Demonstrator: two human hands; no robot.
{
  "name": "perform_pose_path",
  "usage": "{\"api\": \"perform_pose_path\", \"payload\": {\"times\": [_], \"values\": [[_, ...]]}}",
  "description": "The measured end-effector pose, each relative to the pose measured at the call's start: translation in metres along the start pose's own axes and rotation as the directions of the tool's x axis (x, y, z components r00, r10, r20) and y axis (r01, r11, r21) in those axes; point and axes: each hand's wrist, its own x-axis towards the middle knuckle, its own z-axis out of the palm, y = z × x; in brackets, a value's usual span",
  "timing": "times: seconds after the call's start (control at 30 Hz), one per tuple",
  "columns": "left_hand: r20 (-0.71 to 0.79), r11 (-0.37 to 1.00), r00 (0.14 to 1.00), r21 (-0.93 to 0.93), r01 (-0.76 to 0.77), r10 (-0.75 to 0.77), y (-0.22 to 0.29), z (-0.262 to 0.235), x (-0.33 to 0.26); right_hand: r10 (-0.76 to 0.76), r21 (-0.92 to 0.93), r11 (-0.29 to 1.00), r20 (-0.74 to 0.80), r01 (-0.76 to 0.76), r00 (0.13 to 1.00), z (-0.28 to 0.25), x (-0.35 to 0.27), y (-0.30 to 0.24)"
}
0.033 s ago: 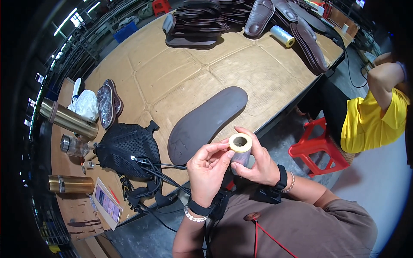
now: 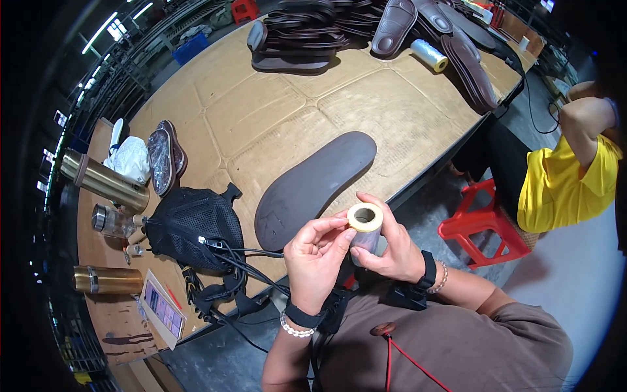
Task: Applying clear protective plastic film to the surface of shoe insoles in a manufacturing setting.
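Near the table's front edge, my right hand [image 2: 396, 245] is closed round a small roll of clear film [image 2: 366, 240] with a pale yellow core. The roll stands upright, its hollow end facing up. My left hand [image 2: 318, 258] pinches at the roll's left side, thumb and fingertips against its rim; whether a loose film edge is between them is too small to tell. Just beyond my hands a large dark brown shoe insole [image 2: 313, 186] lies flat on the cardboard-covered table [image 2: 255, 121].
Stacked brown insoles [image 2: 294, 39] and another film roll [image 2: 429, 55] lie at the far side. On the left are a black mesh bag [image 2: 196, 225] with cables, metal flasks [image 2: 108, 279], a glass bottle [image 2: 112, 221] and a phone [image 2: 162, 307]. A person in yellow [image 2: 568, 183] sits right, by a red stool [image 2: 486, 225].
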Motion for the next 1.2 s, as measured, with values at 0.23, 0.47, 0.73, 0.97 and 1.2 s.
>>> {"api": "perform_pose_path", "payload": {"times": [0.23,0.47,0.73,0.97,1.2], "values": [[-0.009,1.000,1.000,0.015,-0.018,0.018,-0.005,-0.002,0.002,0.032,0.005,0.999,0.018,-0.033,0.999,-0.002,0.003,-0.003],[-0.020,0.997,0.998,0.045,-0.058,0.058,-0.004,-0.002,0.003,0.009,-0.038,0.999,0.008,-0.009,1.000,-0.002,0.005,-0.005],[0.076,0.958,0.994,0.270,-0.094,0.077,0.003,-0.002,0.009,0.020,-0.060,0.998,-0.013,-0.021,1.000,-0.005,0.005,-0.006],[0.065,0.995,0.998,0.093,-0.027,0.021,0.011,-0.003,0.007,0.134,-0.065,0.988,-0.083,-0.140,0.987,-0.018,0.007,-0.005],[0.000,0.990,1.000,0.137,0.027,-0.027,0.006,0.004,0.009,0.117,-0.024,0.993,-0.019,-0.117,0.993,-0.012,0.005,-0.011]]}}
